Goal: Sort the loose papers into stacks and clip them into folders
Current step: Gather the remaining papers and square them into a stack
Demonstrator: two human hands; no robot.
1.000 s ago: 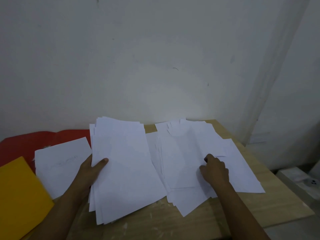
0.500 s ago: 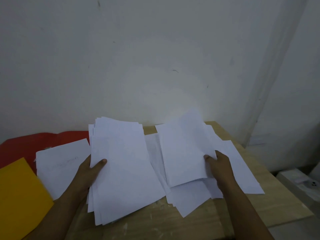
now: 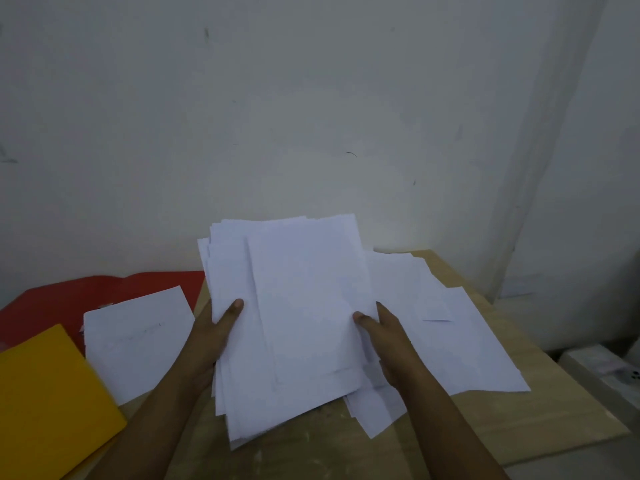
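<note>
Together both hands, left hand (image 3: 216, 336) and right hand (image 3: 382, 336), grip the paper stack (image 3: 294, 317), thumbs on top.

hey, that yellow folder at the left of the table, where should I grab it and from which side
Probably by the yellow folder's right edge or far corner, coming from the right. It lies flat with that side exposed, beside the small paper stack; its near left part runs out of view. The left hand is nearest but holds the big stack.

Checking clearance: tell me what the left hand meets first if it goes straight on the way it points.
Probably nothing new: the left hand already grips the paper stack; beyond lies the wall, depth unclear.
</note>
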